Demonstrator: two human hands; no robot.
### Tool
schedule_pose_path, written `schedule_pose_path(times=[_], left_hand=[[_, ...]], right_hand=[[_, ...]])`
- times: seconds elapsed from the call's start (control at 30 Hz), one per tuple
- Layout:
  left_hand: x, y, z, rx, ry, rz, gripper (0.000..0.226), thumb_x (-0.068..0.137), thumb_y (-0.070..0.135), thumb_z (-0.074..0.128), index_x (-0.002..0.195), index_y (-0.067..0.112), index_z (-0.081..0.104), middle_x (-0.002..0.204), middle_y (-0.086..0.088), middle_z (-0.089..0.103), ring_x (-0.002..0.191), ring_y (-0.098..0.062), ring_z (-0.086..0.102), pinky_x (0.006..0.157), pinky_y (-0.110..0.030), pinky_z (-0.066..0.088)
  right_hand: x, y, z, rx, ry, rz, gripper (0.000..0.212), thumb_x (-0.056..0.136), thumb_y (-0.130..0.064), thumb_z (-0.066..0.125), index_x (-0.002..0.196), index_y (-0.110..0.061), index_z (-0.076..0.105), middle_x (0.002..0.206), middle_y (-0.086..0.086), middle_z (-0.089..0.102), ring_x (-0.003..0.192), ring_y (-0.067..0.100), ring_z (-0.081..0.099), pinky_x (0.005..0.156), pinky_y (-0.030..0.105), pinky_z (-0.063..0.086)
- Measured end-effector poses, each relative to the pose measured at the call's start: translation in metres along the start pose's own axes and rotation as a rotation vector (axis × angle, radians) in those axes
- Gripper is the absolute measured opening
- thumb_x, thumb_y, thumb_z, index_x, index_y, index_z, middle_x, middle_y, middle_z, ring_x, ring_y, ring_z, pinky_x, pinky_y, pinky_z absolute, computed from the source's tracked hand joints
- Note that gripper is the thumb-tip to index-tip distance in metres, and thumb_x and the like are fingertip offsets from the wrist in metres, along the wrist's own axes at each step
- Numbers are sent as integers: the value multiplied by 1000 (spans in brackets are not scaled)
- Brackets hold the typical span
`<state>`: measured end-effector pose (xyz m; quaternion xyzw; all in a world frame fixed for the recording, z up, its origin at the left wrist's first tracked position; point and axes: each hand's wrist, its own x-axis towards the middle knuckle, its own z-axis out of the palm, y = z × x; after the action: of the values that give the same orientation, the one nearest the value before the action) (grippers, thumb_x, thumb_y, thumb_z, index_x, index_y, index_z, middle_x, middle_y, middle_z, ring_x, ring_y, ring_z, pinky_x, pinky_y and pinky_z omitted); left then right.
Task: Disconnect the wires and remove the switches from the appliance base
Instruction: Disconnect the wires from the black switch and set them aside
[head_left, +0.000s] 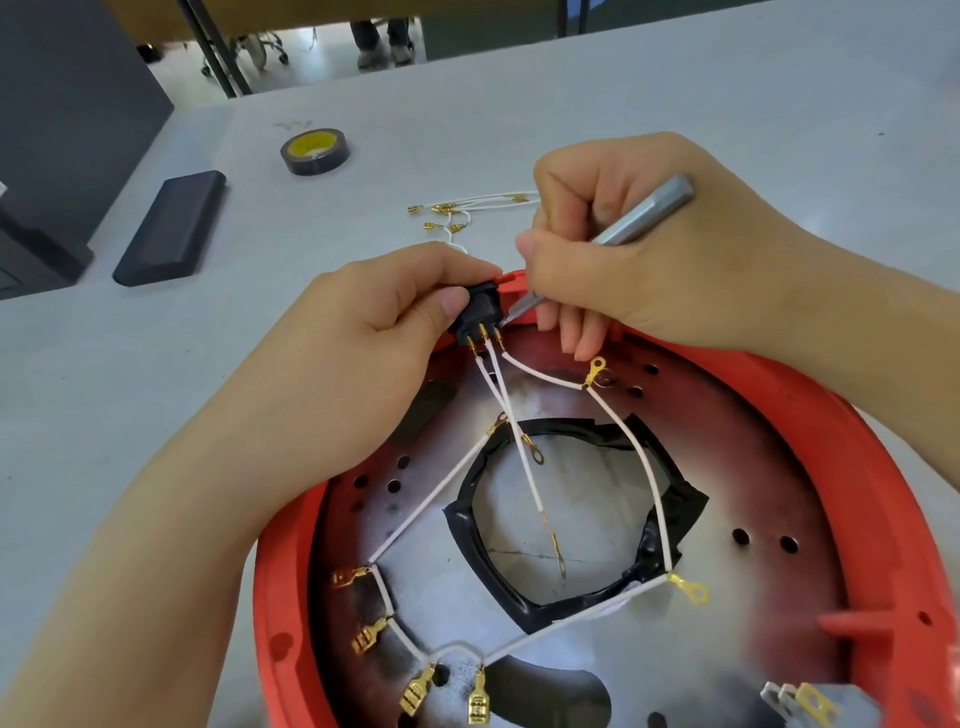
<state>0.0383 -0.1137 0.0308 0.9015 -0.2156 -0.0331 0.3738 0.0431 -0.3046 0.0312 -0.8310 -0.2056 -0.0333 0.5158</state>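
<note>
The red appliance base (810, 395) lies open side up on the table, with a taped central hole. A black switch (480, 306) sits at its far rim. My left hand (374, 332) pinches the switch between thumb and fingers. My right hand (623, 244) grips a grey metal screwdriver (644, 213), whose tip touches the switch's right side at the rim. Three white wires (524, 467) with gold terminals run from the switch's pins into the base. Several loose spade terminals (415, 696) lie along the base's near left.
A bundle of loose white wires (467, 208) lies on the grey table beyond the base. A roll of black tape (315, 150) and a black rectangular block (174, 226) sit at far left. A person's feet (379, 49) show beyond the table.
</note>
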Motion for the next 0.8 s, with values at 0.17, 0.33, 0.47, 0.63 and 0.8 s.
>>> schedule_pose_path(times=[0.17, 0.33, 0.47, 0.63, 0.8], left_hand=[[0, -2, 0, -3, 9, 10, 30, 98, 19, 47, 104, 42, 65, 96, 30, 67, 94, 13, 57, 79, 1, 37], [1, -1, 1, 11, 6, 21, 34, 98, 18, 47, 96, 49, 62, 93, 35, 64, 91, 16, 56, 76, 2, 35], [2, -1, 1, 19, 11, 26, 34, 98, 16, 47, 100, 45, 64, 94, 32, 66, 93, 14, 56, 78, 2, 35], [1, -1, 1, -5, 4, 10, 32, 98, 17, 46, 104, 42, 65, 98, 29, 67, 97, 11, 58, 85, -3, 39], [1, -2, 0, -6, 5, 11, 32, 97, 18, 47, 104, 42, 65, 98, 30, 67, 96, 12, 57, 82, 0, 37]], right_hand=[[-3, 2, 2, -76, -5, -22, 27, 88, -20, 60, 65, -16, 46, 62, 6, 68, 46, 18, 66, 47, 32, 56], [-3, 0, 2, -83, -50, -27, 27, 91, -19, 59, 67, -13, 47, 62, 4, 68, 47, 16, 66, 50, 30, 56], [2, -3, -1, -37, -103, 8, 30, 93, -14, 58, 65, -14, 47, 62, 9, 69, 49, 18, 67, 49, 30, 54], [3, -3, -5, -37, -138, 12, 32, 92, -13, 57, 63, -17, 47, 57, 0, 67, 54, 20, 69, 60, 51, 56], [3, 1, -3, -38, -102, 32, 22, 83, -19, 56, 64, -9, 54, 47, -8, 61, 41, 5, 61, 39, 28, 50]])
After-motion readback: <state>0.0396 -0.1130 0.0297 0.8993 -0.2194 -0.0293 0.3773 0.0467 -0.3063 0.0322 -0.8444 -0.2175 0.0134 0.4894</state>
